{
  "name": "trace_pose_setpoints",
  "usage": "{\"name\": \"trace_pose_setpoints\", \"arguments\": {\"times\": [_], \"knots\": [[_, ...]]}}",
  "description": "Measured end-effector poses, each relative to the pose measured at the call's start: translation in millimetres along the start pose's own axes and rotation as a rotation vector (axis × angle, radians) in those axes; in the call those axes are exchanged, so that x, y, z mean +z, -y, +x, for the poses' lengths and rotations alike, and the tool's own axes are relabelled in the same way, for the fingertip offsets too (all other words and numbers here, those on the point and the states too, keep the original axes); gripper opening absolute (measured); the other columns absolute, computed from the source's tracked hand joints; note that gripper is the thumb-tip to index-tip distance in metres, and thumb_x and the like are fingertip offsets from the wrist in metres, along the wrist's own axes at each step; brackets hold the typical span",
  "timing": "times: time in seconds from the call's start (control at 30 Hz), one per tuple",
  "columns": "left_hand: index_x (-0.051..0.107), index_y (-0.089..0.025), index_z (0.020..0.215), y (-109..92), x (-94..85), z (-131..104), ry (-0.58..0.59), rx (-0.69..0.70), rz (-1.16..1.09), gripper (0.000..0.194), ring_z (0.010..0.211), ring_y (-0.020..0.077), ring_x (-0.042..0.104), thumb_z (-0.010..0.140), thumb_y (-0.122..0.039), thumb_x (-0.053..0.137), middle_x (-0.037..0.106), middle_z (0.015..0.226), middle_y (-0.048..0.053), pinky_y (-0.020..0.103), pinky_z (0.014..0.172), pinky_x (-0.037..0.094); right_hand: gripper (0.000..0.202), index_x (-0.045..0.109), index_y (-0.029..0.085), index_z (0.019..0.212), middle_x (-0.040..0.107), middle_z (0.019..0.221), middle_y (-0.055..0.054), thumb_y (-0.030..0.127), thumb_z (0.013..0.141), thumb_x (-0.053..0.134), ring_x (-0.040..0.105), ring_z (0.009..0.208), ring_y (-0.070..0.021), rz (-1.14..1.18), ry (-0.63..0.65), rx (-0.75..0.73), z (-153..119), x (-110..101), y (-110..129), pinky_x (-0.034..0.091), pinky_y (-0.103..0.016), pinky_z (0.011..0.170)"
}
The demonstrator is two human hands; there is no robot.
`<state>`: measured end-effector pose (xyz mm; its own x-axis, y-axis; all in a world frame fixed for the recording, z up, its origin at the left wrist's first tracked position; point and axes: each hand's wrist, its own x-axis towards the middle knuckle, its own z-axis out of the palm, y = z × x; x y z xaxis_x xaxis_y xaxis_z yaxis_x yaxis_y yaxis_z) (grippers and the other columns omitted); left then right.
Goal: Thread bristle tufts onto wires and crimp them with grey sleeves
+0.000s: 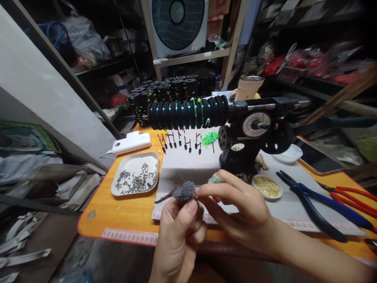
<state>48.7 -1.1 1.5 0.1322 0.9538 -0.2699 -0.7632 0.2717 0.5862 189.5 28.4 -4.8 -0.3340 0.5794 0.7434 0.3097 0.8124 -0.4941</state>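
My left hand [182, 230] is closed, thumb and fingers pinching a dark grey, knobbly bundle [184, 191] over the table's front part. A reddish-brown strand [163, 198] sticks out from the bundle to the left. At the bundle's right edge, my right hand [243, 208] has its index finger and thumb pressed together; whatever lies between them is too small to make out. Behind the right fingers, a pale green lump [215, 179] shows in part. Beyond both hands stands a black machine [247, 129] with a horizontal ribbed roller [188, 113] wound with green and blue thread.
A white tray [155, 173] of small metal pieces stands left, near a white power strip [131, 144]. Rightward lie a dish of gold-coloured bits [267, 186], blue-handled pliers [312, 208], red-handled pliers [353, 196] and a phone [319, 155]. Black spools [165, 88] stand behind.
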Motion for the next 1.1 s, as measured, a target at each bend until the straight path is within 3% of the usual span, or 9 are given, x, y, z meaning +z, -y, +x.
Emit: {"name": "trace_pose_setpoints", "arguments": {"times": [0.27, 0.5, 0.63, 0.87, 1.1], "knots": [[0.066, -0.013, 0.071, -2, 0.0, -3, 0.030, -0.024, 0.033, 0.021, 0.048, 0.0034, 0.015, 0.070, -0.018, 0.086, 0.033, 0.053, -0.010, 0.013, 0.040, 0.020, 0.020, 0.064, 0.018, 0.109, 0.042, 0.075, 0.002, 0.009, 0.096, 0.052, 0.043, 0.059, -0.0106, -0.032, 0.029, 0.007, 1, -2, -1, 0.038, -0.020, 0.048], [0.063, -0.014, 0.068, -3, 0.1, -5, 0.011, -0.023, 0.060, 0.023, 0.048, 0.0038, 0.017, 0.070, -0.018, 0.085, 0.035, 0.054, -0.010, 0.013, 0.040, 0.022, 0.021, 0.063, 0.018, 0.112, 0.046, 0.073, 0.000, 0.014, 0.100, 0.046, 0.045, 0.060, -0.0130, -0.212, 0.089, -0.120, 0, -10, -4, 0.039, -0.023, 0.051], [0.063, -0.014, 0.070, -4, -3.2, -5, 0.021, 0.014, 0.179, 0.022, 0.046, 0.0036, 0.019, 0.074, -0.023, 0.083, 0.033, 0.052, -0.010, 0.014, 0.040, 0.020, 0.022, 0.064, 0.017, 0.110, 0.045, 0.073, 0.000, 0.011, 0.099, 0.045, 0.046, 0.059, -0.0125, -0.242, 0.079, -0.138, 2, -11, -4, 0.037, -0.023, 0.049], [0.061, -0.016, 0.070, 0, -7.7, -7, -0.025, 0.121, 0.386, 0.026, 0.048, 0.0058, 0.031, 0.075, -0.031, 0.082, 0.044, 0.055, -0.006, 0.018, 0.043, 0.026, 0.014, 0.062, 0.017, 0.102, 0.045, 0.069, 0.000, 0.013, 0.098, 0.050, 0.046, 0.060, -0.0140, -0.287, 0.090, -0.231, 3, -12, -6, 0.038, -0.024, 0.050], [0.069, -0.017, 0.072, -2, -4.7, -7, -0.078, 0.164, 0.369, 0.023, 0.050, 0.0056, 0.039, 0.069, -0.030, 0.087, 0.053, 0.059, -0.003, 0.015, 0.045, 0.033, 0.011, 0.060, 0.017, 0.098, 0.051, 0.075, -0.001, 0.011, 0.095, 0.051, 0.046, 0.062, -0.0128, -0.144, 0.075, -0.104, 4, -8, -3, 0.038, -0.023, 0.051]]}}
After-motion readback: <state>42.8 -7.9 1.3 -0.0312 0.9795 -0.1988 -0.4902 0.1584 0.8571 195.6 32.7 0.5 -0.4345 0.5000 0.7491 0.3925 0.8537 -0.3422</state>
